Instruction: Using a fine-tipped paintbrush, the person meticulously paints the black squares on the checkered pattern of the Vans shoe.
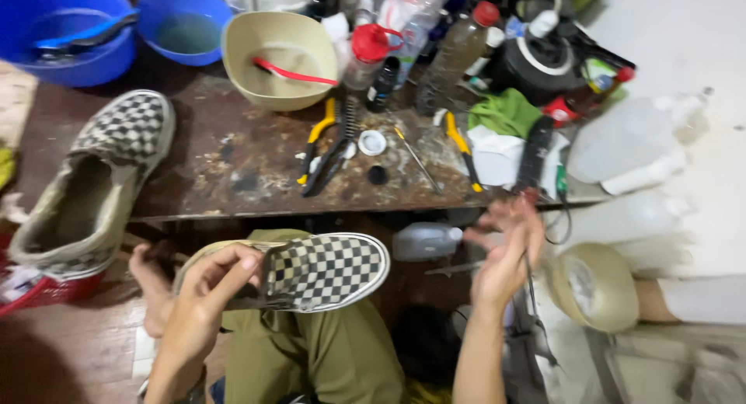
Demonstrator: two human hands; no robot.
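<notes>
Left hand (210,283) pinches the checkered slip-on shoe (311,270) at its heel, toe pointing to three o'clock; right hand (505,252), fingers spread and empty, hovers beyond the toe.

Shoe-repair workshop, stained workbench (233,171) above the hands held pliers (317,144), glue bottles (454,58), basins (185,23), a checkered slip-on shoe (101,179)

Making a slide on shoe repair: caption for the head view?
Left hand grips a checkered slip-on shoe on the lap; right hand lifted open.
</notes>
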